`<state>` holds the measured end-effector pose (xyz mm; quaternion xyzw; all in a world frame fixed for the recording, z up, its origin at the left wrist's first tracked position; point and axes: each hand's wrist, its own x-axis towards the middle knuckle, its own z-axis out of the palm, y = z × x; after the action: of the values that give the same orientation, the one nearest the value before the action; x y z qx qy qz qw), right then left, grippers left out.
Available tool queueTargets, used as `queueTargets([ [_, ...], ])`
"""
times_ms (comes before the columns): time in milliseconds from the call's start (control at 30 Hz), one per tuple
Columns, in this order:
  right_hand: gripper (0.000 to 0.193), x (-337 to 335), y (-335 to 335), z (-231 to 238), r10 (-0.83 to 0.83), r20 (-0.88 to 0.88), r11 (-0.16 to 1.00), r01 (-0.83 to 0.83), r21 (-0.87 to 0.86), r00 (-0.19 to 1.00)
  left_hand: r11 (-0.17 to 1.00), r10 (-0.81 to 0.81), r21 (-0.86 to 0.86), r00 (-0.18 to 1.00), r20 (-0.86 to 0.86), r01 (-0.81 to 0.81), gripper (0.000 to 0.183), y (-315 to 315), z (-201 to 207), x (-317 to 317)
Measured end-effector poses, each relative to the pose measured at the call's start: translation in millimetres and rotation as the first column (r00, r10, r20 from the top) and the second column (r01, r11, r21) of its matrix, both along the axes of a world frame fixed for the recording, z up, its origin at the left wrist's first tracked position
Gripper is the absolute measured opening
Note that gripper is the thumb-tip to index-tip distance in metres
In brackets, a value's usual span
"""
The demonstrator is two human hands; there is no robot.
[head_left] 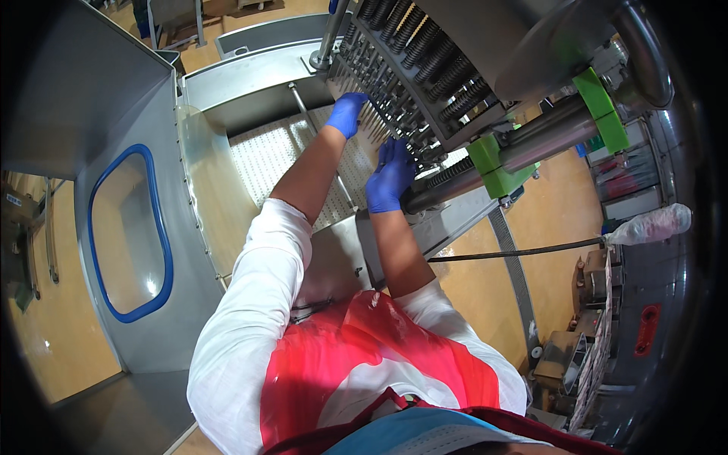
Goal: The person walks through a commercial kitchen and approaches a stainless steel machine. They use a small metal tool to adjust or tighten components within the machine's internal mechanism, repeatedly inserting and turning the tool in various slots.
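Observation:
A bank of thin metal needles (373, 123) hangs under a rack of dark coil springs (425, 53) in a steel machine. My left hand (347, 114), in a blue glove, reaches to the far side of the needles. Its fingertips are hidden against them, so their grip does not show. Closer to me, my right hand (390, 182), also gloved in blue, is raised with its fingers stretched up at the near needles. Nothing held shows in it. Below both hands lies a white perforated belt (265, 163), crossed by a metal rod (322, 144).
Green clamps (489, 163) grip a thick steel shaft at the right. A steel door with a blue-rimmed window (159, 227) stands open on the left. A black cable (523, 250) runs right to a plastic-wrapped handle (652, 224). Boxy machine parts (557, 356) sit at lower right.

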<state>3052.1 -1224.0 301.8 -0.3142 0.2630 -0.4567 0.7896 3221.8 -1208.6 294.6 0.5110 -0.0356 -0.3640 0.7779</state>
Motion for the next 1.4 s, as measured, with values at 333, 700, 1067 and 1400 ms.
queueTargets([
  [333, 0.026, 5.6, 2.7, -7.5, 0.087, -0.176, 0.967, -0.126, -0.223, 0.980, 0.962, 0.130, -0.239, 0.991, -0.019, -0.131, 0.027, 5.6, -0.3, 17.0],
  [700, 0.049, 8.8, 21.5, 26.8, 0.070, -0.053, 0.996, -0.066, 0.065, 0.996, 0.810, 0.331, 0.081, 0.568, 0.753, -0.580, 0.016, -19.2, -15.0, 37.8],
  [1067, 0.043, 8.3, 11.8, 15.8, -0.037, -0.143, 0.973, 0.004, -0.230, 0.989, 0.729, -0.236, 0.462, 0.449, 0.862, -0.505, 0.028, -7.8, -24.5, 97.9],
  [1400, 0.033, -2.5, -0.3, 5.4, 0.027, -0.220, 0.948, -0.094, -0.303, 0.975, 0.801, -0.111, 0.401, 0.547, 0.830, -0.445, 0.040, -24.3, -22.2, 117.6],
])
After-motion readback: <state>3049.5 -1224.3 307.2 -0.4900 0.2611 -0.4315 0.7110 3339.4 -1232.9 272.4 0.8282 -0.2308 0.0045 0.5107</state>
